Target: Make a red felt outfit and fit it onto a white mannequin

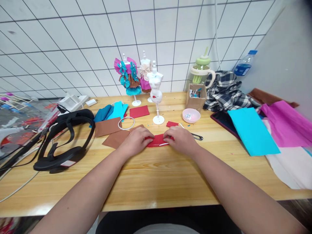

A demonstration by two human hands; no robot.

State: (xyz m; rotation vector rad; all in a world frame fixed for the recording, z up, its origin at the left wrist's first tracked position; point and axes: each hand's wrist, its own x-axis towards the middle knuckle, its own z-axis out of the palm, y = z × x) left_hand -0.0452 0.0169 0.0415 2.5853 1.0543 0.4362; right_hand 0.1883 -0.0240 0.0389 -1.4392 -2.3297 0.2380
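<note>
Red piece (158,140) is resting on the tabletop (156,175) between both hands, white strip (163,144) showing near its front edge. Left hand (136,142) is holding its left end, fingers (145,133) curling narrow; right hand (181,139) is holding its right end likewise. White dress form (155,81) is standing behind.

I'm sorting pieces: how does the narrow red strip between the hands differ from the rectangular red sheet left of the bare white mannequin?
The left hand and right hand touch the narrow red strip; the rectangular red sheet lies untouched. The strip bears a thin white line; the sheet shows none. Both are red.
</note>
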